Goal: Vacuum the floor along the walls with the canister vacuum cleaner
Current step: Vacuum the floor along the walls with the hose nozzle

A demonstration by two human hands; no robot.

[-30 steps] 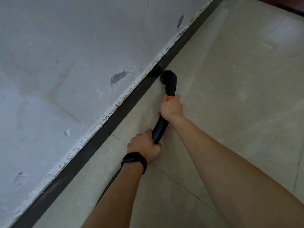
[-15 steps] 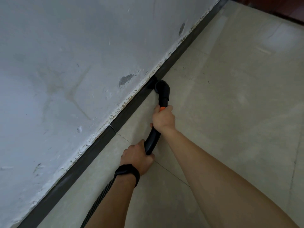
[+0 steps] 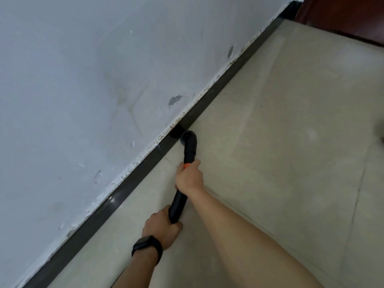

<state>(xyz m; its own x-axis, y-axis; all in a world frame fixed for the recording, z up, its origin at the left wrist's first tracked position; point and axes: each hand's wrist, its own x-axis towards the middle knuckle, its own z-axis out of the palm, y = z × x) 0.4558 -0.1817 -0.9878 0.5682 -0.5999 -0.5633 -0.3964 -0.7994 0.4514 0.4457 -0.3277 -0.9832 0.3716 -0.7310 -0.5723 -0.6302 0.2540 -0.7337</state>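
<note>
The vacuum tube [image 3: 182,196] is a black, slightly curved rigid pipe. It runs from the lower centre of the view up toward the wall [image 3: 83,80], low over the floor [image 3: 270,142]. Its far end turns through an elbow [image 3: 189,140] toward the baseboard [image 3: 124,196]. A dark nozzle head [image 3: 177,130] at the end of the elbow sits against the baseboard at the floor line. Its outline is hard to separate from the dark baseboard.

The right hand [image 3: 190,176] grips the upper section of the tube with the fingers curled round it. It sits just below an orange collar [image 3: 186,165], which shows at the thumb side. The left hand [image 3: 163,227] grips the lower end of the tube, fingers wrapped round it and knuckles close to the floor. A black wristband [image 3: 147,247] sits on the left wrist. Both forearms are bare and extend in from the bottom edge.

The floor is laid with pale beige tiles with thin joint lines. The baseboard is a dark glossy strip running diagonally from lower left to upper right. Above it the wall is white, with chipped paint along its lower edge and a grey patch [image 3: 174,100] near the nozzle head. A dark red wooden surface [image 3: 342,15] fills the top right corner, beyond the end of the baseboard.
</note>
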